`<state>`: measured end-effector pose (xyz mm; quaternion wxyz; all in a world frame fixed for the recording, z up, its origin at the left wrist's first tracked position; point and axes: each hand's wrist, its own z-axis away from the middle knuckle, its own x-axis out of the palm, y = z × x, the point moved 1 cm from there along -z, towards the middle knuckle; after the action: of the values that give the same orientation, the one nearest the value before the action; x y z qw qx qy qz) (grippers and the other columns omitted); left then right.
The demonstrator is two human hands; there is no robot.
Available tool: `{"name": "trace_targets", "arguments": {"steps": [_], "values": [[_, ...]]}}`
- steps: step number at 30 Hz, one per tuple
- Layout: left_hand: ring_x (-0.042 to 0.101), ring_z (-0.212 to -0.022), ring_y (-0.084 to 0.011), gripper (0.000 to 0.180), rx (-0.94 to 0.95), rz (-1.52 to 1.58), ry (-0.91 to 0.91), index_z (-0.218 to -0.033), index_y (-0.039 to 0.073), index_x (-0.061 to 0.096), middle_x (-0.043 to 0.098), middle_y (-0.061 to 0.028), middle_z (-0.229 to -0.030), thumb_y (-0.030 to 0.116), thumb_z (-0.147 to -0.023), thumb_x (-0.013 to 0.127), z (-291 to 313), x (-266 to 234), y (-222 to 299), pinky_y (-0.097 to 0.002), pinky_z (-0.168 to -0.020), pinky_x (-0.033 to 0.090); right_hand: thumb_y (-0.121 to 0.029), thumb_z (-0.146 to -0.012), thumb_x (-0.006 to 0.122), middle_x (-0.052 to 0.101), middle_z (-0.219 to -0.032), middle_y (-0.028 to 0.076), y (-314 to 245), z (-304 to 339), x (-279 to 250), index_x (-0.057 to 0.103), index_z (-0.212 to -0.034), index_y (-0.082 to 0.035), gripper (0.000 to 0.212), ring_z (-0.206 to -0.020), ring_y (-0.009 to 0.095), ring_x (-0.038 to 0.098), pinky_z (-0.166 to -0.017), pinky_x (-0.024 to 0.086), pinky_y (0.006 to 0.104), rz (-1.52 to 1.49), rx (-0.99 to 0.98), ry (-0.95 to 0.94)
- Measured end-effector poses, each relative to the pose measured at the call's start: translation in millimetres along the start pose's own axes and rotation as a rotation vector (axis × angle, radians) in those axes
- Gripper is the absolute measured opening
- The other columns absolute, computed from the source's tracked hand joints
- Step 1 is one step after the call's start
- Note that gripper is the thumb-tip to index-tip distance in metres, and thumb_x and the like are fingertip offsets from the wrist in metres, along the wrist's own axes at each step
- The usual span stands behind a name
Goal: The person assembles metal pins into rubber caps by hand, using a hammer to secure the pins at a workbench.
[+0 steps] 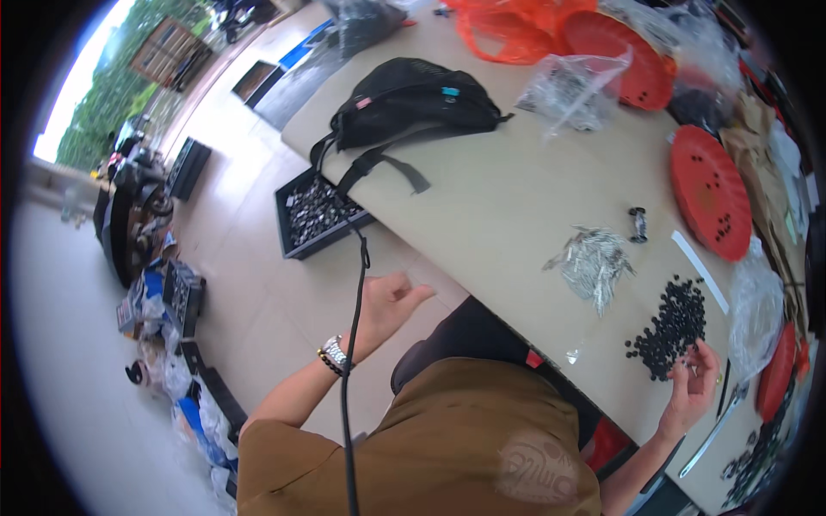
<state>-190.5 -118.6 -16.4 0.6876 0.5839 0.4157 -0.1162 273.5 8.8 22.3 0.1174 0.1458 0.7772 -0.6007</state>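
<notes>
Right hand (691,391): thumb and fingertips nearly meeting, beside the black pieces (675,318) by the table's near edge.
Left hand (387,308): loosely curled, thumb out, beyond that edge; whether either hand grips anything, I can't tell.
Picking: a light pinch at the pile's rim should scatter least.
Table (482,206): silver pins (594,262) mid-top, black bag (413,103) near the left corner.
Floor: tray (331,244) of dark parts.

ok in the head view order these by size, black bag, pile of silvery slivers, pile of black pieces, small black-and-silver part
1. Black bag
2. Pile of black pieces and pile of silvery slivers: too alike to rank
3. Black-and-silver part
</notes>
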Motion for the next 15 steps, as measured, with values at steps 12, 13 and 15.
{"name": "trace_targets", "arguments": {"steps": [12, 13, 15], "values": [[0.064, -0.111, -0.0297, 0.053, -0.755, 1.212, 0.002, -0.119, 0.014, 0.059, 0.058, -0.0062, -0.122, 0.063, -0.099, 0.054, -37, -31, -122, -0.0517, -0.084, 0.057, 0.005, -0.09, 0.069, 0.057, -0.124, 0.008, -13, -7, 20, 0.059, -0.131, 0.001, 0.043, -0.095, 0.012, 0.06, -0.073, 0.053, 0.0226, -0.082, -0.049, -0.055], [0.065, -0.1, -0.0253, 0.051, -0.733, 1.213, -0.041, -0.113, 0.013, 0.063, 0.064, -0.0057, -0.115, 0.062, -0.096, 0.06, -37, -32, -118, -0.0456, -0.081, 0.055, 0.005, -0.09, 0.069, 0.057, -0.124, 0.008, -13, -5, 16, 0.059, -0.131, 0.001, 0.043, -0.095, 0.012, 0.06, -0.073, 0.053, 0.0226, -0.087, -0.058, -0.046], [0.058, -0.064, -0.0124, 0.033, -0.782, 1.154, 0.009, -0.082, 0.018, 0.06, 0.063, 0.0044, -0.074, 0.045, -0.091, 0.076, -45, -32, -103, -0.0284, -0.059, 0.045, 0.005, -0.088, 0.069, 0.055, -0.122, 0.007, -11, -1, 13, 0.059, -0.13, 0.001, 0.043, -0.094, 0.011, 0.059, -0.074, 0.053, 0.023, -0.083, -0.059, -0.074]]}}
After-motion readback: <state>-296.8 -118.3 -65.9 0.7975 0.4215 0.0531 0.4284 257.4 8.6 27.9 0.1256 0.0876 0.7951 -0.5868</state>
